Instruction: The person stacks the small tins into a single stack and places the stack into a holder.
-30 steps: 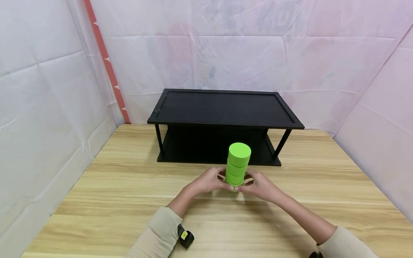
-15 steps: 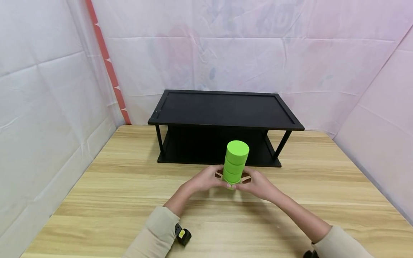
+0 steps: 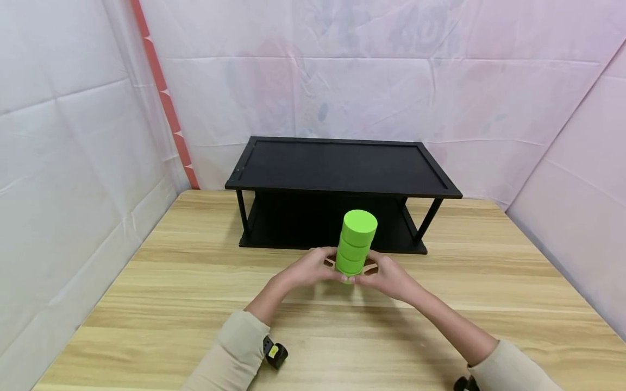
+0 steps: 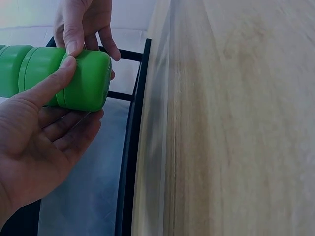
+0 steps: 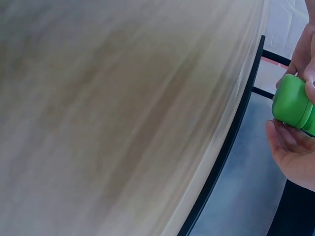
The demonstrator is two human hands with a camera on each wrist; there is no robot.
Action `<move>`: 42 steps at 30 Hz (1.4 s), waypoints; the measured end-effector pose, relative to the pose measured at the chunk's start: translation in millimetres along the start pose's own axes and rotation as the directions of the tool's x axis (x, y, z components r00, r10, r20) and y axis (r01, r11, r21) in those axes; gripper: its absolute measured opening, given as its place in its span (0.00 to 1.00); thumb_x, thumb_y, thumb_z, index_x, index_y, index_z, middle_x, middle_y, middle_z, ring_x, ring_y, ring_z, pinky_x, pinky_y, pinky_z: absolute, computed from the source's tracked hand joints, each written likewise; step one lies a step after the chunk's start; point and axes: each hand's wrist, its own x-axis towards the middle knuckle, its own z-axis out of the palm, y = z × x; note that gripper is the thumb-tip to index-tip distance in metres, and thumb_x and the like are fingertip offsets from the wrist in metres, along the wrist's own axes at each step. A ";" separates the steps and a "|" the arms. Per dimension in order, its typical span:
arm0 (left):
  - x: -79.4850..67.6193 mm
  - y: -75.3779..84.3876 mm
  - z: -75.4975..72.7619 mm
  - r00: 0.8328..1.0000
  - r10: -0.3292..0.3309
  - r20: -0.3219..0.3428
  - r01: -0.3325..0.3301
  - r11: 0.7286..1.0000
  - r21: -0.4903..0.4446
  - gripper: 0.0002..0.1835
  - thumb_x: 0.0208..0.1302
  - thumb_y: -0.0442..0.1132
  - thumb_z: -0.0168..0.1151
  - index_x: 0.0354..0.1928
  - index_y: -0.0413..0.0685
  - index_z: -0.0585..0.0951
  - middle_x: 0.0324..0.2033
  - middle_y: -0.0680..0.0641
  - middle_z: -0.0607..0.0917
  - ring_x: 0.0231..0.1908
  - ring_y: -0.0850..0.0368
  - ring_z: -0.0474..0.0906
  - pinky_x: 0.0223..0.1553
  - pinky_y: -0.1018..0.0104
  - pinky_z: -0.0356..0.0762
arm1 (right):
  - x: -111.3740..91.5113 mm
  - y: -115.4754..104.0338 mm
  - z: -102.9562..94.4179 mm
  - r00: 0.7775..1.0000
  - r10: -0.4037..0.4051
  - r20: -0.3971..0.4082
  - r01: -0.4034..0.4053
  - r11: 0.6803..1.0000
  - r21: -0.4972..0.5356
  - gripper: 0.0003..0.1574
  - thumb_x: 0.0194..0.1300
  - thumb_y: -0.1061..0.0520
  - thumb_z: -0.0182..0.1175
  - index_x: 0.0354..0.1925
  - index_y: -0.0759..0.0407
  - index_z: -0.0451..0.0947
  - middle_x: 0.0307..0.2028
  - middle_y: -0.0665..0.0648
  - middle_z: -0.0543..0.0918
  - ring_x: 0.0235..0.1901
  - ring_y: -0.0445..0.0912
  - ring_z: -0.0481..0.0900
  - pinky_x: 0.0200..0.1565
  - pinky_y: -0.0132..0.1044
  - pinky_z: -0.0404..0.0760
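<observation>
A bright green cylinder [image 3: 356, 239] with grooves round it, like several round pieces stacked end to end, stands nearly upright between both hands. My left hand [image 3: 313, 266] grips its lower part from the left, thumb on the near side. From the right, my right hand [image 3: 388, 277] holds the same lower part, and the two thumbs almost meet in front. The left wrist view shows the cylinder's rounded base [image 4: 91, 88], with the left fingers spread along one side. In the right wrist view only the base end of the green cylinder [image 5: 291, 101] shows; the rest runs out of frame.
A black two-tier shelf [image 3: 337, 165] stands behind the cylinder, its lower board [image 3: 288, 231] just beyond the hands. The wooden table [image 3: 161, 315] extends to both sides. White sheeting [image 3: 342, 81] encloses the back and sides. A black wrist device [image 3: 276, 354] hangs at the left cuff.
Both hands have shifted the green cylinder slightly left and a little farther toward the shelf. Their grip on it looks the same.
</observation>
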 end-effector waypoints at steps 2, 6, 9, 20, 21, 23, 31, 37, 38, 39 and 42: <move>0.0 0.0 -0.4 1.000 0.005 -0.001 -0.005 1.000 -0.002 0.24 0.51 0.39 0.71 0.50 0.41 0.76 0.44 0.50 0.80 0.45 0.59 0.75 0.47 0.71 0.73 | 0.3 -0.9 0.2 1.000 0.006 -0.006 -0.007 1.000 -0.005 0.29 0.51 0.54 0.70 0.48 0.67 0.73 0.42 0.59 0.79 0.42 0.53 0.77 0.41 0.39 0.80; 0.1 0.4 -1.3 1.000 0.012 -0.005 -0.012 1.000 0.003 0.24 0.50 0.39 0.71 0.50 0.40 0.76 0.44 0.49 0.80 0.45 0.59 0.75 0.47 0.70 0.73 | 0.7 -2.1 0.1 1.000 0.018 -0.019 -0.018 1.000 -0.016 0.30 0.51 0.55 0.70 0.49 0.68 0.73 0.43 0.60 0.78 0.42 0.53 0.78 0.40 0.38 0.80; -0.1 1.5 -2.2 1.000 0.010 -0.010 -0.010 1.000 0.012 0.25 0.51 0.38 0.71 0.51 0.40 0.76 0.44 0.49 0.80 0.46 0.59 0.75 0.48 0.68 0.73 | 1.3 -2.0 -0.7 1.000 0.015 -0.023 -0.016 1.000 -0.013 0.30 0.52 0.55 0.70 0.50 0.68 0.72 0.44 0.61 0.78 0.41 0.54 0.78 0.39 0.39 0.80; 1.8 2.1 -5.2 0.999 0.009 -0.030 -0.009 0.999 0.031 0.25 0.51 0.38 0.71 0.51 0.41 0.76 0.44 0.49 0.80 0.45 0.58 0.75 0.46 0.70 0.73 | 4.5 -4.4 -2.3 0.999 0.036 -0.035 -0.036 0.999 0.005 0.30 0.52 0.56 0.69 0.50 0.69 0.72 0.44 0.61 0.78 0.42 0.54 0.78 0.40 0.40 0.80; 1.9 2.0 -5.2 0.999 0.009 -0.031 -0.009 1.000 0.029 0.24 0.51 0.38 0.71 0.51 0.41 0.76 0.44 0.49 0.80 0.45 0.57 0.75 0.45 0.71 0.73 | 4.4 -4.3 -2.3 0.999 0.037 -0.037 -0.037 0.999 0.007 0.30 0.52 0.56 0.69 0.49 0.70 0.72 0.43 0.61 0.78 0.42 0.55 0.78 0.40 0.39 0.80; 2.1 2.1 -5.1 0.999 0.006 -0.034 -0.005 1.000 0.030 0.24 0.51 0.38 0.71 0.51 0.41 0.76 0.44 0.49 0.80 0.45 0.57 0.76 0.45 0.71 0.73 | 3.5 -10.8 -2.6 0.998 0.045 -0.040 -0.045 0.999 0.004 0.29 0.52 0.58 0.69 0.48 0.71 0.72 0.43 0.62 0.78 0.42 0.56 0.77 0.40 0.40 0.80; 4.5 2.7 -6.5 0.999 0.003 -0.039 -0.002 0.999 0.041 0.24 0.51 0.38 0.71 0.51 0.41 0.76 0.44 0.49 0.81 0.44 0.58 0.76 0.45 0.69 0.74 | 4.7 -9.1 -2.4 0.997 0.028 -0.068 -0.028 1.000 0.007 0.31 0.52 0.57 0.69 0.49 0.72 0.71 0.41 0.62 0.78 0.42 0.55 0.78 0.40 0.40 0.80; 5.6 4.2 -8.6 0.999 0.006 -0.039 -0.004 0.999 0.047 0.24 0.52 0.39 0.70 0.51 0.41 0.76 0.43 0.49 0.81 0.44 0.58 0.76 0.45 0.70 0.74 | 7.0 -2.1 -3.7 0.996 -0.005 -0.087 0.005 1.000 0.004 0.31 0.50 0.54 0.70 0.48 0.70 0.73 0.42 0.61 0.79 0.41 0.54 0.78 0.38 0.38 0.81; 5.8 4.4 -9.1 0.999 0.008 -0.039 -0.006 0.999 0.045 0.24 0.52 0.39 0.71 0.51 0.40 0.76 0.43 0.49 0.81 0.44 0.58 0.76 0.45 0.70 0.74 | 7.4 -2.6 -4.3 0.996 0.000 -0.087 0.001 1.000 0.004 0.31 0.50 0.54 0.71 0.48 0.69 0.73 0.42 0.61 0.79 0.41 0.54 0.78 0.38 0.38 0.81; 5.9 4.7 -9.6 0.999 0.007 -0.037 -0.006 0.999 0.042 0.24 0.52 0.39 0.70 0.51 0.40 0.76 0.43 0.49 0.80 0.44 0.58 0.76 0.45 0.70 0.74 | 7.6 -3.4 -5.1 0.996 0.014 -0.084 -0.013 1.000 0.011 0.31 0.50 0.55 0.71 0.49 0.69 0.73 0.42 0.60 0.79 0.41 0.53 0.78 0.39 0.37 0.81; 6.1 5.2 -11.3 1.000 0.008 -0.030 -0.007 1.000 0.019 0.24 0.53 0.38 0.70 0.52 0.40 0.75 0.44 0.49 0.80 0.45 0.58 0.75 0.46 0.69 0.74 | 8.5 -5.8 -6.8 0.997 0.023 -0.072 -0.022 1.000 0.014 0.31 0.51 0.56 0.70 0.50 0.69 0.72 0.44 0.61 0.79 0.42 0.53 0.78 0.40 0.37 0.80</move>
